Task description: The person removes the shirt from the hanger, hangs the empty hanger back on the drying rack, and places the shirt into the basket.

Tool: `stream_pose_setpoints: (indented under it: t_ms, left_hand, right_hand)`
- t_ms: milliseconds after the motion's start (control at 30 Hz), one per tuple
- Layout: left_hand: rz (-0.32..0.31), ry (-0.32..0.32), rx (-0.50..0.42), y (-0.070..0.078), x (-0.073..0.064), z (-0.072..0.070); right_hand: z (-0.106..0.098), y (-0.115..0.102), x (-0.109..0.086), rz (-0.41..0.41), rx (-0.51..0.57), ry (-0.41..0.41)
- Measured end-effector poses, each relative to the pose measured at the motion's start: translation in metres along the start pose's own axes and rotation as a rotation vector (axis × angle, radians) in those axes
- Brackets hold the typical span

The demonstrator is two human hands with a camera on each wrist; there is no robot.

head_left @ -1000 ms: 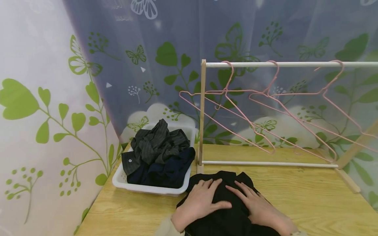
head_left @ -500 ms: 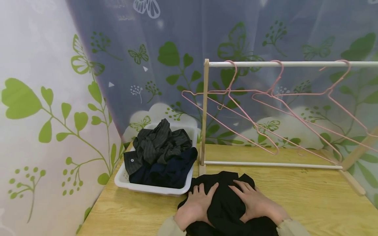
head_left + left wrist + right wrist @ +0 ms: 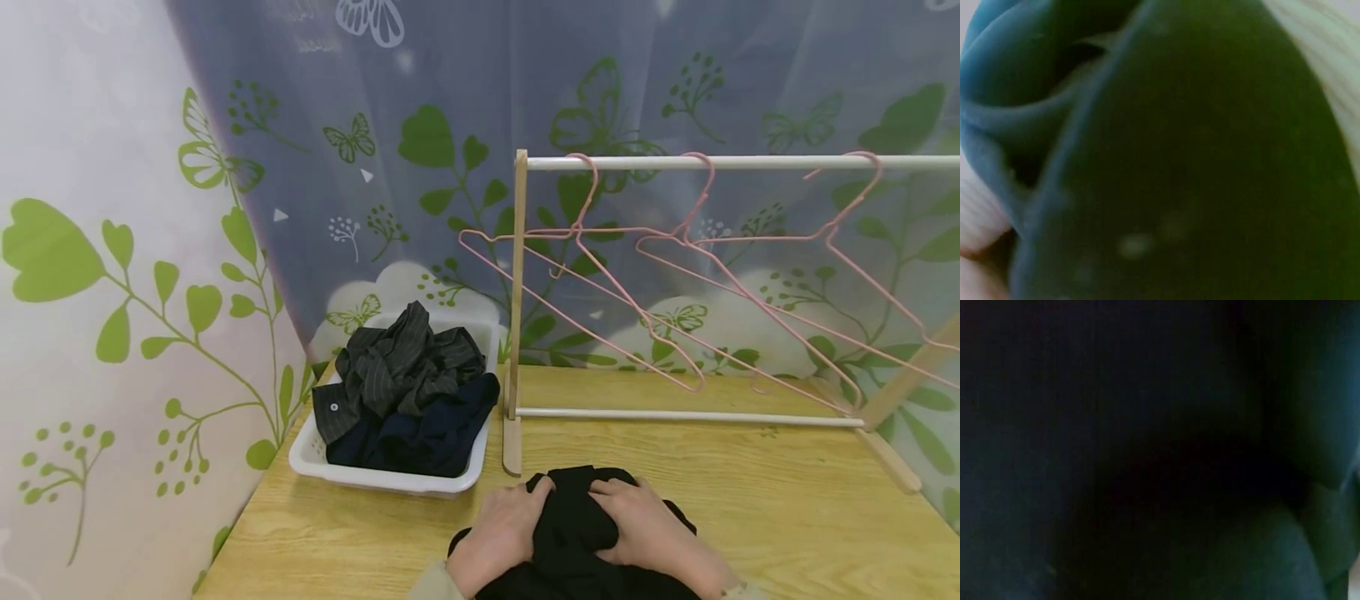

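A bunched black garment point(image 3: 572, 521) lies on the wooden table at the bottom of the head view. On its left side my left hand point(image 3: 498, 531) grips the cloth, fingers curled into it. From the right my right hand point(image 3: 647, 527) grips it too, and a raised fold stands between the two hands. Dark fabric point(image 3: 1210, 156) fills most of the left wrist view, with a bit of finger point(image 3: 979, 215) at the left edge. The right wrist view is almost wholly covered by dark cloth point(image 3: 1254, 556). Which part of the garment is held cannot be told.
A white basket point(image 3: 375, 479) holding crumpled dark clothes point(image 3: 408, 367) stands left of the hands. Behind them is a rack with a white rail point(image 3: 622, 163) and wooden post point(image 3: 517, 283). Several pink hangers point(image 3: 637, 308) hang there. A patterned curtain point(image 3: 450, 67) backs the table point(image 3: 750, 475).
My hands have gone from lying spread on the black garment to gripping it. The cloth has bunched up and its far edge has drawn back from the rack's foot.
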State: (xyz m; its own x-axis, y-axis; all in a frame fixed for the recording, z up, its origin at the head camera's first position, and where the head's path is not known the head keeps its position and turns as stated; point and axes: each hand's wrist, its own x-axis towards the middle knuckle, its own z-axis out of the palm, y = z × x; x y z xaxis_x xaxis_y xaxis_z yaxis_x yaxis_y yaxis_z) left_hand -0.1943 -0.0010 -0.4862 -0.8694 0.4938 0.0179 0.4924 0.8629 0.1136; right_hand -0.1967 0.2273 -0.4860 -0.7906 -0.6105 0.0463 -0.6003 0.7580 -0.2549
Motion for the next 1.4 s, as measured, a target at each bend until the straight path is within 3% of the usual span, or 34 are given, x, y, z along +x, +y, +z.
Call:
stream_pose_setpoints:
  t_ms: [133,233,367,500,767,933,1100,1267,1400]
  left_hand:
    - [0.028,0.026,-0.013,-0.003,0.001,-0.006]
    - [0.056,0.081,-0.054,-0.007,0.001,-0.015]
    - [0.074,0.240,-0.084,-0.010,-0.001,-0.034]
    - [0.043,0.396,-0.099,-0.011,-0.004,-0.058]
    - [0.014,0.646,-0.110,-0.025,-0.020,-0.108]
    - [0.008,0.771,-0.099,-0.045,-0.030,-0.138]
    - [-0.030,0.906,-0.062,-0.072,-0.040,-0.165]
    - [-0.105,1.029,-0.047,-0.099,-0.053,-0.186]
    - [-0.196,1.097,-0.063,-0.120,-0.060,-0.189]
  right_hand:
    - [-0.003,-0.007,-0.002,0.000,-0.045,0.084]
    - [-0.012,-0.013,-0.005,0.036,-0.062,0.163]
    - [-0.033,-0.025,-0.005,0.079,-0.122,0.317]
    - [-0.055,-0.041,-0.002,0.115,-0.186,0.491]
    - [-0.089,-0.070,0.021,0.033,-0.269,0.714]
    - [-0.107,-0.088,0.048,-0.050,-0.299,0.812]
    - [-0.114,-0.106,0.090,-0.144,-0.249,0.913]
    - [-0.108,-0.126,0.139,-0.209,-0.160,1.004]
    - [-0.094,-0.139,0.175,-0.240,-0.104,1.003]
